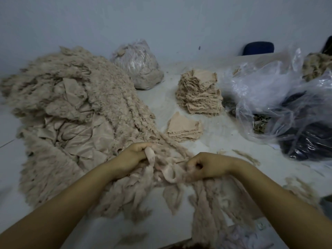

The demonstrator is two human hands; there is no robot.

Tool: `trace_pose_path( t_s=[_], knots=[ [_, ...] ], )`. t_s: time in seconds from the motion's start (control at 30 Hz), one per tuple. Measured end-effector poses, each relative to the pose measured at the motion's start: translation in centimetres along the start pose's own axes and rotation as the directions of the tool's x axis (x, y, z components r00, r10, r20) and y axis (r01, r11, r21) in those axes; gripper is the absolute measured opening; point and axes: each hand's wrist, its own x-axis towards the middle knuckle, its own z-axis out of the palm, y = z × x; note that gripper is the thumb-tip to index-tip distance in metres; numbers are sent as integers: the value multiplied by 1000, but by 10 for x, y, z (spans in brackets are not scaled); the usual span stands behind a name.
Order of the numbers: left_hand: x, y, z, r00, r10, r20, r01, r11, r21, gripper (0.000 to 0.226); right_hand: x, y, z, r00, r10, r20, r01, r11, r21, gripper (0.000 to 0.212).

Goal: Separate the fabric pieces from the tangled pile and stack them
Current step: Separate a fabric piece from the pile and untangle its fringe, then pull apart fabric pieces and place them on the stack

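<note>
A big tangled pile of beige frayed fabric (71,112) spreads over the left half of the white surface and trails down to the near edge. My left hand (133,155) grips a twisted fold of fabric (150,155) at the pile's near end. My right hand (206,166) is curled round the same bunch a little to the right, and a pale strip (168,174) loops between the two hands. A low stack of flat pieces (184,128) lies just beyond the hands. A taller stack (199,94) stands behind it.
A clear plastic bag stuffed with beige scraps (138,65) sits at the back by the wall. Crumpled clear bags (280,97) holding dark material fill the right side. Loose threads (248,157) lie on the white surface (215,142). A dark blue chair back (258,48) shows behind.
</note>
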Motion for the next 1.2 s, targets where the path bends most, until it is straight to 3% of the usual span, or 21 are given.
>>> trace_pose_path(
  t_s=[0.07, 0.13, 0.27, 0.3, 0.37, 0.43, 0.57, 0.73, 0.83, 0.9, 0.97, 1.03, 1.13, 1.2],
  knots=[
    [1, 2, 3, 999, -45, -9, 43, 982, -183, 24, -7, 1, -15, 996, 69, 63, -67, 997, -34, 16],
    [4, 7, 12, 998, -49, 37, 57, 956, -289, 19, -8, -5, -21, 997, 70, 44, -70, 997, 11, 23],
    [13, 17, 32, 999, -12, 51, 24, 969, -245, 15, 12, -23, -6, 995, 25, -94, 11, 931, 365, 42],
    [16, 19, 32, 1000, 3, 23, 1, 978, -208, 16, 19, -24, 1, 992, 29, -125, 15, 942, 334, 39],
    [20, 22, 27, 998, -1, -60, -7, 990, -138, 22, 27, -18, 9, 985, 34, -170, -18, 995, 97, 17],
    [22, 19, 14, 988, -44, -146, 31, 996, -86, 33, 23, -8, 3, 985, 54, -163, -67, 995, -76, 21],
    [21, 11, 3, 982, -97, -162, 94, 995, -25, 37, 11, -1, -18, 981, 148, -124, -146, 989, 29, 25],
    [27, 11, -1, 957, -56, -286, 1, 982, -190, 22, -1, 1, -30, 990, 119, -75, -109, 985, 133, 31],
    [26, 12, -2, 971, -40, -236, -8, 979, -202, 17, 8, -4, -18, 957, 149, -248, -112, 981, 159, 18],
    [25, 15, 2, 985, -14, -172, -26, 974, -226, 17, 23, -12, -1, 929, 142, -341, -105, 987, 125, 40],
    [25, 18, 6, 988, 21, -150, -58, 968, -246, 19, 36, -21, 14, 940, 74, -333, -82, 997, -10, 41],
    [25, 21, 7, 986, 29, -165, -71, 963, -259, 17, 41, -20, 15, 943, 59, -326, -126, 974, -188, 20],
    [23, 21, 0, 980, -7, -197, 3, 1000, -20, 13, 35, -13, -5, 920, 260, -292, -350, 880, -320, 13],
    [17, 20, -8, 995, -44, -89, 54, 993, 107, 17, 28, -9, -20, 888, 386, -249, -456, 806, -376, 4]
  ],
)
